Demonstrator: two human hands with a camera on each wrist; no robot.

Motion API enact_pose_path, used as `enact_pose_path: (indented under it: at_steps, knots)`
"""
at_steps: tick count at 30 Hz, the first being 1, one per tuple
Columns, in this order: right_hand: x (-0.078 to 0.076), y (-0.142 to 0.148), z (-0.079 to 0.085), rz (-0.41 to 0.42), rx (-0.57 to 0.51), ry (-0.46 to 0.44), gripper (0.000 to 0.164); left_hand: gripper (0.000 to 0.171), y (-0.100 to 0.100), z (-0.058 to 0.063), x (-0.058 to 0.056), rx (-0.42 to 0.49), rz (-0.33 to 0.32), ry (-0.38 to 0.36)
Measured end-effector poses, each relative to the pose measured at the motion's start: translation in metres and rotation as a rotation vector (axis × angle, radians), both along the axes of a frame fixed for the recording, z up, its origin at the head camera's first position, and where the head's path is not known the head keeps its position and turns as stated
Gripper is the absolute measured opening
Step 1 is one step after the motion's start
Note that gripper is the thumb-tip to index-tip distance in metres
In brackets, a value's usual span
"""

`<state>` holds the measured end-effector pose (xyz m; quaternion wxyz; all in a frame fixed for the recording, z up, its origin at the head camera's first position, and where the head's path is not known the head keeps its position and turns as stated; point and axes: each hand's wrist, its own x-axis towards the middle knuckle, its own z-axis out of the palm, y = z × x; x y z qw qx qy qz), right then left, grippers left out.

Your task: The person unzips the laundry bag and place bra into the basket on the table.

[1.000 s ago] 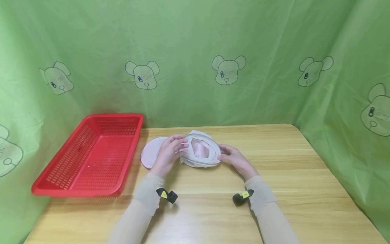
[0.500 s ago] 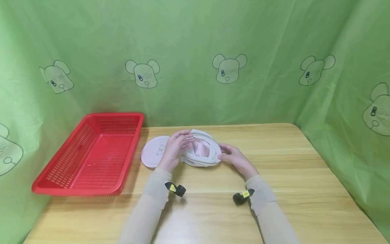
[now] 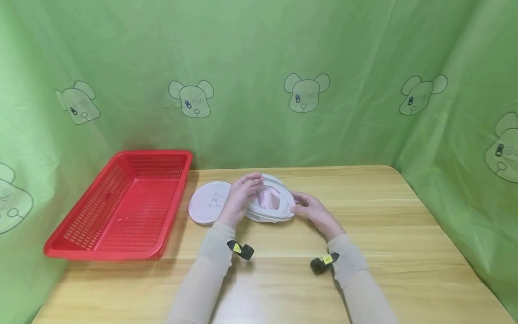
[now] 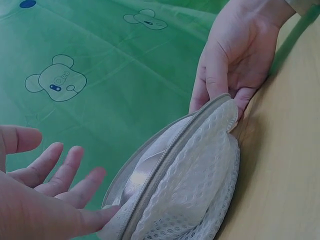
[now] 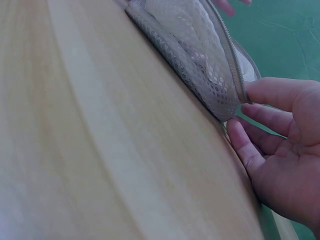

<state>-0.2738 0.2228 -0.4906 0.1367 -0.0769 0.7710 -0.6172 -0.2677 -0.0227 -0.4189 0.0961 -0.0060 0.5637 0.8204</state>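
A round white mesh laundry bag [image 3: 265, 217] with a zipper round its rim lies on the table, its mouth uncovered. Shiny pale pink fabric [image 3: 268, 198] shows inside. My right hand [image 3: 317, 213] grips the bag's right edge, thumb at the zipper and fingers behind, as the right wrist view shows. Over the left side is my left hand [image 3: 241, 198], fingers spread and fairly straight; in the left wrist view one fingertip touches the inside of the rim. A round pink panel [image 3: 204, 204] with a bear outline lies flat left of the bag, partly hidden by the left hand.
A red perforated plastic basket [image 3: 162, 225] stands at the left of the wooden table [image 3: 404, 252]. Green curtain [image 3: 251, 130] printed with bear heads hangs behind and on both sides. Each wrist wears a small black camera [image 3: 246, 252] on a strap.
My left hand has moved right, from the bag's left edge to over its opening, uncovering more of the pink panel. The right hand has kept its place at the right edge.
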Motion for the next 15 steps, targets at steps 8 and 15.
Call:
enact_pose_path:
  at_steps: [8, 15]
  knots:
    - [0.0026, -0.0011, 0.0026, 0.000, 0.002, 0.014, 0.069, 0.040, 0.0025, -0.0008, 0.0012, -0.208, -0.030, 0.023]
    - [0.0024, -0.0016, 0.0031, -0.004, 0.006, 0.013, 0.068, 0.043, 0.0060, -0.0028, 0.0008, -0.391, -0.087, 0.072]
